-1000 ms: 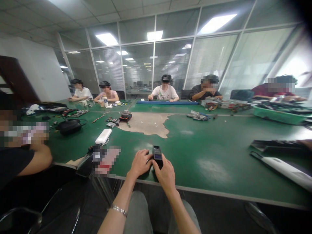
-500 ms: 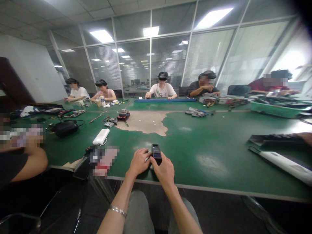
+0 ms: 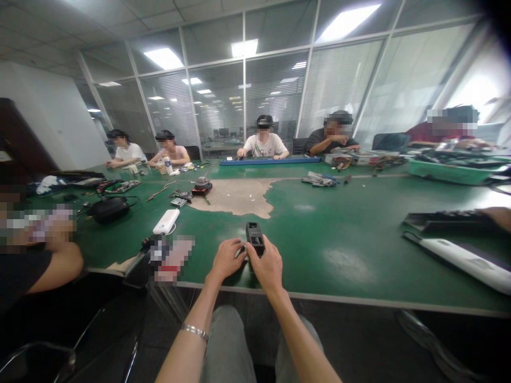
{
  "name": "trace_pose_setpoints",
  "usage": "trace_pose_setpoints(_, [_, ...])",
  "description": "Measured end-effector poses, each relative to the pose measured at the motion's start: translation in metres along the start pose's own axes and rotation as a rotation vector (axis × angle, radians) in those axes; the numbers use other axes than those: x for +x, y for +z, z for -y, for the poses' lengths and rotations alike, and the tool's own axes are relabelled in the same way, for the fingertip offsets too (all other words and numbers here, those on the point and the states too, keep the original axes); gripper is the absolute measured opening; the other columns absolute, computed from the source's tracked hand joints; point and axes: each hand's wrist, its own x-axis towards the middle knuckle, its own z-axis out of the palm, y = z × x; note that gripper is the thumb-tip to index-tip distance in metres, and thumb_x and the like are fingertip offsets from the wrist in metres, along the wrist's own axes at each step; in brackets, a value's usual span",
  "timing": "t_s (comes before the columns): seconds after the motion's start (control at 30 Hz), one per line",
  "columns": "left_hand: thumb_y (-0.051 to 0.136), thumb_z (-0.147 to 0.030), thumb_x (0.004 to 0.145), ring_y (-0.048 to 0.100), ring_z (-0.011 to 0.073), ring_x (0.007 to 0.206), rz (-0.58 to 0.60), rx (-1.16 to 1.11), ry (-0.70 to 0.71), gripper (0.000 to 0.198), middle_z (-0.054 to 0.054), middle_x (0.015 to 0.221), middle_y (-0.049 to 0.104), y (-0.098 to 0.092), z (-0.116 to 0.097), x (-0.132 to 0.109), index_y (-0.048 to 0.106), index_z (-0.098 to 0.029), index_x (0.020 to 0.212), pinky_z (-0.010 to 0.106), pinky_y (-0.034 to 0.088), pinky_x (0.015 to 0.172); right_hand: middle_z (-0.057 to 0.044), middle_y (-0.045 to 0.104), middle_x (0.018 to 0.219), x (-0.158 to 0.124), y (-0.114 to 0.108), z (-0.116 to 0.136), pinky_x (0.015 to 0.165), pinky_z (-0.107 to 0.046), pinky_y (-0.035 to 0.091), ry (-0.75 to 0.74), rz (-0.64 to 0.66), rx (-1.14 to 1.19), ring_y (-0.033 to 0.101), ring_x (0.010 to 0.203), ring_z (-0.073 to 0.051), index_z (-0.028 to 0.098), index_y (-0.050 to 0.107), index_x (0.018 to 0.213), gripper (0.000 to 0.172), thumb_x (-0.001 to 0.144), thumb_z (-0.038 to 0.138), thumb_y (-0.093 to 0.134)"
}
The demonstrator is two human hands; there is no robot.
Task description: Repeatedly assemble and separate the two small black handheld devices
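In the head view, a small black box-shaped device (image 3: 254,231) with recesses in its top face is held upright just above the near part of the green table. My right hand (image 3: 266,264) is wrapped round its lower right side, with the thumb on the near edge. Close on its left is my left hand (image 3: 228,259), fingers curled and pressed together. A small pale thing shows between the left fingertips, too little of it to name. The device's underside is hidden by my hands.
Left on the green table (image 3: 311,266) lie a white power bank (image 3: 166,221) and a black case (image 3: 107,209). A white elongated device (image 3: 463,261) rests at right, near a green basket (image 3: 451,171). Several people sit round the table.
The device has tipped a little in my right hand, so its recessed top face shows more. My left hand stays beside it. The view has shifted slightly.
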Motion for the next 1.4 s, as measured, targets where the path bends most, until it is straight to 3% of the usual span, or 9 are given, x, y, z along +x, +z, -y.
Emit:
trace_pose_setpoints(0.17, [0.052, -0.042, 0.089, 0.054, 0.0229, 0.117, 0.005, 0.022, 0.012, 0.034, 0.008, 0.125, 0.061, 0.002, 0.000, 0.000, 0.064, -0.024, 0.115, 0.041, 0.040, 0.103, -0.014, 0.063, 0.112, 0.012, -0.017, -0.003, 0.089, -0.036, 0.041, 0.032, -0.015, 0.026, 0.057, 0.103, -0.025, 0.014, 0.054, 0.123, 0.056, 0.085, 0.054, 0.044])
trace_pose_setpoints(0.43, [0.052, -0.042, 0.089, 0.054, 0.0221, 0.116, 0.008, 0.052, 0.030, 0.034, 0.007, 0.125, 0.061, 0.000, -0.002, 0.001, 0.063, -0.025, 0.116, 0.039, 0.041, 0.102, -0.015, 0.063, 0.111, 0.007, -0.026, -0.053, 0.089, -0.037, 0.042, 0.112, -0.039, -0.096, 0.057, 0.102, -0.027, 0.012, 0.053, 0.123, 0.058, 0.084, 0.054, 0.047])
trace_pose_setpoints(0.63, [0.047, -0.047, 0.091, 0.055, 0.0220, 0.116, 0.023, 0.063, 0.048, 0.038, 0.007, 0.125, 0.061, -0.003, -0.003, 0.002, 0.063, -0.024, 0.116, 0.038, 0.041, 0.101, -0.016, 0.063, 0.108, -0.001, -0.024, -0.071, 0.090, -0.038, 0.042, 0.083, -0.047, -0.174, 0.056, 0.101, -0.027, 0.009, 0.054, 0.120, 0.059, 0.082, 0.054, 0.049])
trace_pose_setpoints(0.87, [0.046, -0.050, 0.091, 0.055, 0.0229, 0.116, 0.037, 0.057, 0.038, 0.041, 0.009, 0.125, 0.061, -0.003, -0.004, 0.002, 0.065, -0.023, 0.115, 0.039, 0.041, 0.101, -0.019, 0.061, 0.110, -0.010, -0.024, -0.072, 0.094, -0.042, 0.039, 0.013, -0.070, -0.206, 0.054, 0.106, -0.028, 0.008, 0.054, 0.118, 0.058, 0.082, 0.052, 0.049])
trace_pose_setpoints(1.1, [0.047, -0.052, 0.090, 0.054, 0.0228, 0.116, 0.041, 0.059, 0.043, 0.042, 0.008, 0.126, 0.060, -0.004, -0.003, 0.001, 0.063, -0.024, 0.117, 0.039, 0.040, 0.101, -0.023, 0.055, 0.124, -0.009, -0.026, -0.066, 0.096, -0.042, 0.039, 0.064, -0.050, -0.242, 0.049, 0.115, -0.031, 0.003, 0.041, 0.134, 0.079, 0.078, 0.058, 0.051])
trace_pose_setpoints(1.4, [0.047, -0.050, 0.090, 0.054, 0.0232, 0.117, 0.042, 0.058, 0.037, 0.040, 0.008, 0.126, 0.060, -0.003, -0.003, 0.002, 0.064, -0.024, 0.116, 0.040, 0.040, 0.102, -0.020, 0.057, 0.122, -0.011, -0.028, -0.069, 0.096, -0.040, 0.039, 0.041, -0.037, -0.239, 0.050, 0.113, -0.029, 0.005, 0.043, 0.133, 0.074, 0.080, 0.057, 0.051])
